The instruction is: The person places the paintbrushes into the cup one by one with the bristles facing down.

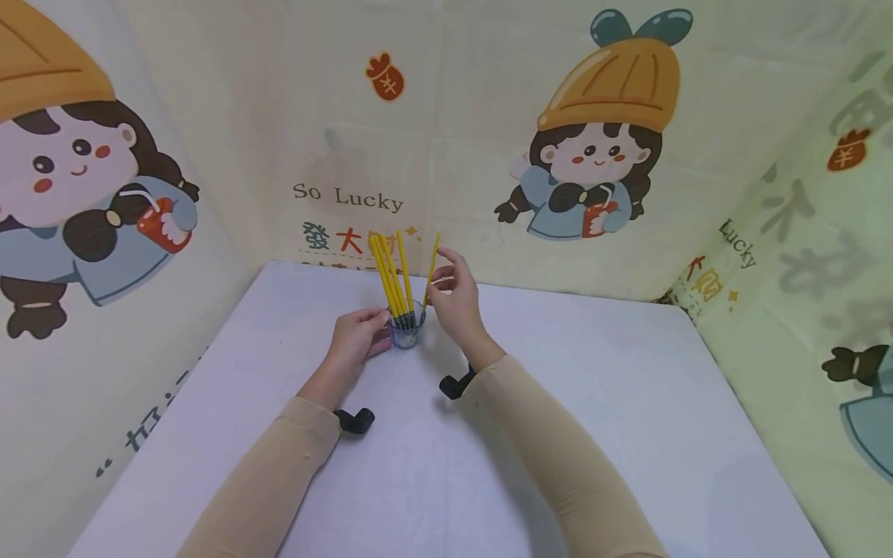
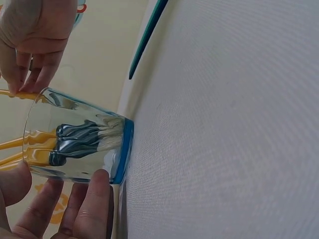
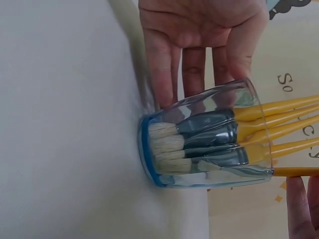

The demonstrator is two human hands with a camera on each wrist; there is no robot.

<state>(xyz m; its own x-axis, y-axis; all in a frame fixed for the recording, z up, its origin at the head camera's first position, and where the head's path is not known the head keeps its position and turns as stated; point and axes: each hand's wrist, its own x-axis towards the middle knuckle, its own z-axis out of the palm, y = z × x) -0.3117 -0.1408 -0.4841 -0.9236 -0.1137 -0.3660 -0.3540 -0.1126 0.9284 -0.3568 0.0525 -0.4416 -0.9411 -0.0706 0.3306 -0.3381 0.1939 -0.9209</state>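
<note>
A clear drinking glass (image 1: 406, 339) with a blue base (image 2: 127, 152) stands upright on the white table, towards its far side. Several paintbrushes (image 1: 393, 283) lean in it, yellow handles up and pale bristles (image 3: 167, 145) down. My left hand (image 1: 360, 335) holds the glass from the left, thumb by the rim and fingers along the wall. With thumb and fingertips, my right hand (image 1: 457, 298) pinches the yellow handle of one paintbrush (image 1: 433, 263) at the glass's right side. That brush's lower end is inside the glass, apart from the others.
The white table (image 1: 600, 403) runs back to a cream printed cloth (image 1: 467, 155) hanging behind it and along both sides. Black wrist mounts (image 1: 357, 421) stick out from the beige sleeves (image 1: 558, 457) over the tabletop.
</note>
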